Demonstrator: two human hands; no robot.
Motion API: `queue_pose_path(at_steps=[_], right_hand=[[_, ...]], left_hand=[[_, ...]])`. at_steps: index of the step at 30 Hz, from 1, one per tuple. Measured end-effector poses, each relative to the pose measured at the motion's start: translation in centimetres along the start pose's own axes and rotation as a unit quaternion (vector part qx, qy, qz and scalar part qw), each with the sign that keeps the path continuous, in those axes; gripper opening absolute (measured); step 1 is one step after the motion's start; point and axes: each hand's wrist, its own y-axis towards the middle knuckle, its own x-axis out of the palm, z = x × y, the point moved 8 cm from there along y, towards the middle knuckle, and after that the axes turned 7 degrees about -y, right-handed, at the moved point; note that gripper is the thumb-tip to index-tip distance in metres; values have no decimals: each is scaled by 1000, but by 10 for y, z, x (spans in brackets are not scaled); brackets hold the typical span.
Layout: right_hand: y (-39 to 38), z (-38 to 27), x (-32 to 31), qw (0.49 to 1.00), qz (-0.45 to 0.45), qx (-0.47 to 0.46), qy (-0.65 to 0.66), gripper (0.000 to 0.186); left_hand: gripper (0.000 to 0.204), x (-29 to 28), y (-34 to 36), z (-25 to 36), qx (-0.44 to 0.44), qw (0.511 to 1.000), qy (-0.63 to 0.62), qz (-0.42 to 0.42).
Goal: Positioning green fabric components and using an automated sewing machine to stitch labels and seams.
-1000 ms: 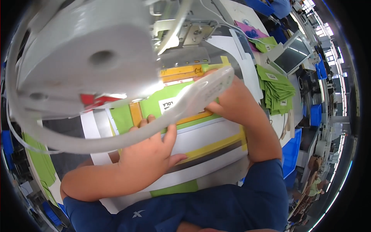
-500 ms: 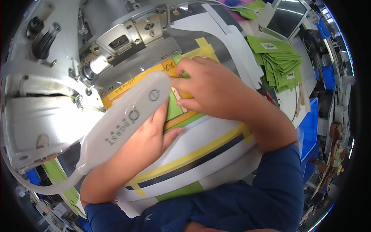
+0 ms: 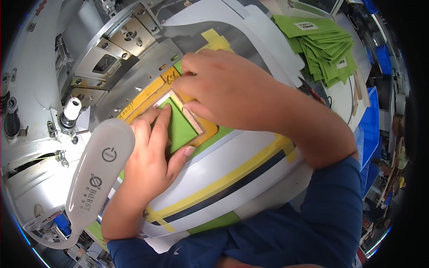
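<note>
White machine bodywork point(image 3: 38, 58), one machine's, fills nine to ten o'clock. One pile of green pieces point(image 3: 321, 49), too overlapped to count, lies near two o'clock. One yellow frame point(image 3: 209, 128) sits just toward ten o'clock of centre. The right grip point(image 3: 225, 87) curls at the frame's one-o'clock side, perhaps steadying it; whether it pinches anything, I cannot tell. The left grip point(image 3: 149, 152), spread wide and holding nothing, rests partly on one green cloth point(image 3: 179, 127) inside the frame's window, seemingly to flatten it. Two white labels point(image 3: 307, 26) show on the pile.

The left hand point(image 3: 149, 145) rests palm down, thumb point(image 3: 180, 161) spread, and the right hand point(image 3: 221, 87) has bent fingers point(image 3: 184, 85)
</note>
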Motion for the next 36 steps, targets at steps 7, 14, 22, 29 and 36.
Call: queue_pose_path(at_steps=[7, 14, 22, 29, 36], right_hand=[[0, 1, 1, 1000, 2, 7, 9, 15], [0, 2, 1, 1000, -3, 8, 9, 14], [-1, 1, 1, 1000, -5, 7, 12, 14], [-3, 2, 3, 1000, -5, 8, 16, 13], [-1, 1, 2, 1000, 5, 8, 19, 11]], left_hand=[[80, 4, 5, -4, -12, 1000, -1, -1], [82, 5, 5, -4, -16, 1000, 6, 3], [81, 3, 3, -5, -34, 999, 8, -18], [79, 2, 6, -6, -19, 1000, -4, -16], [83, 8, 1, 6, -24, 998, 65, -5]])
